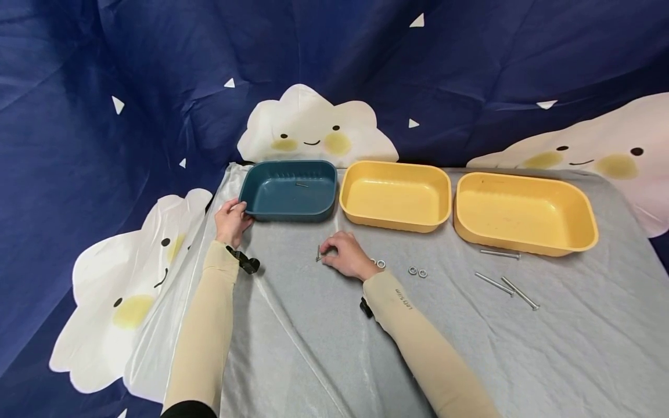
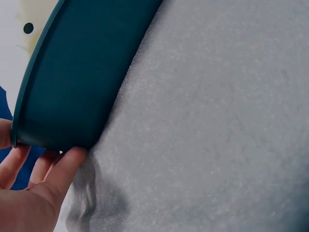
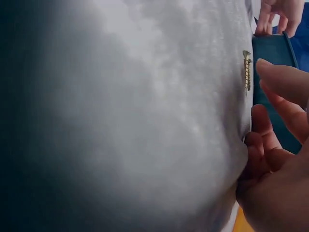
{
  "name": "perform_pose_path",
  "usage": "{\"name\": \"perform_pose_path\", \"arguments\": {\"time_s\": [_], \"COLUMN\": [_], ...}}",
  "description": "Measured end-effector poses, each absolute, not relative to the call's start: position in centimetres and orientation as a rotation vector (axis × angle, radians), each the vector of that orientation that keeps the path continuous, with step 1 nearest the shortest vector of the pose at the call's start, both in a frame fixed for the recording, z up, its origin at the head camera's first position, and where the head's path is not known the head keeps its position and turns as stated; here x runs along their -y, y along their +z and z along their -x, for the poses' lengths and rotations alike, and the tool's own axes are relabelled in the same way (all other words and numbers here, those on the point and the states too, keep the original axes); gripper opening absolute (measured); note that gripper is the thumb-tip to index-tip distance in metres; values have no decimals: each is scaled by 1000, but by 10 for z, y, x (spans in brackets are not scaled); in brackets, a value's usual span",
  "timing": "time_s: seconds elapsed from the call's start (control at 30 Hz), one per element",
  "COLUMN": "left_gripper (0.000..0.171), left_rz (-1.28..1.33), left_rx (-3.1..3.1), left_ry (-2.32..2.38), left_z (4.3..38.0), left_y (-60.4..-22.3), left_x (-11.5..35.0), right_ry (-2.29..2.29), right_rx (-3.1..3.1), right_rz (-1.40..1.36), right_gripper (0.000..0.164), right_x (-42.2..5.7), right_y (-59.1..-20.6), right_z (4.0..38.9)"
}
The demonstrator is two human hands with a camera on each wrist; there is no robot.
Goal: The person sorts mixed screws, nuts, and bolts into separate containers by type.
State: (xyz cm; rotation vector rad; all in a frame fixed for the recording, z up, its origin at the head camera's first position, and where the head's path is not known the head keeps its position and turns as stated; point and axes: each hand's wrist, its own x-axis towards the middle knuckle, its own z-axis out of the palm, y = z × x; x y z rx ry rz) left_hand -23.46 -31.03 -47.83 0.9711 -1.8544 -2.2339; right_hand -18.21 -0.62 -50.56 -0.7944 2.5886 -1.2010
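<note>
Screws lie close
Right hand, fingers parted and empty, could scatter them (by pinching hastily); left hand grips the blue bin.

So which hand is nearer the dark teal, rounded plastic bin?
Left. The left hand holds the teal bin at its near left corner; the right hand is apart, short of its near right corner.

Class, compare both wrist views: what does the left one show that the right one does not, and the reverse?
Only the left wrist view shows the black oval dot on the pale background. Only the right wrist view shows the bare right hand and a gold-toned, threaded metal screw. Both show the bare left hand touching the dark-teal, smooth-walled container, and the grey fabric tablecloth.
</note>
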Motion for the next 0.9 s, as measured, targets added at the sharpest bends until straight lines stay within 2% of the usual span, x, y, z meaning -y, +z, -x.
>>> {"name": "perform_pose_path", "arguments": {"time_s": [0.9], "left_gripper": [33], "left_rz": [-977], "left_rx": [1827], "left_ry": [-2248], "left_z": [236], "left_y": [-479], "left_x": [311], "right_ry": [-983], "right_rx": [-2658], "right_rz": [652], "right_gripper": [7], "right_x": [16], "right_y": [-503], "right_z": [180]}}
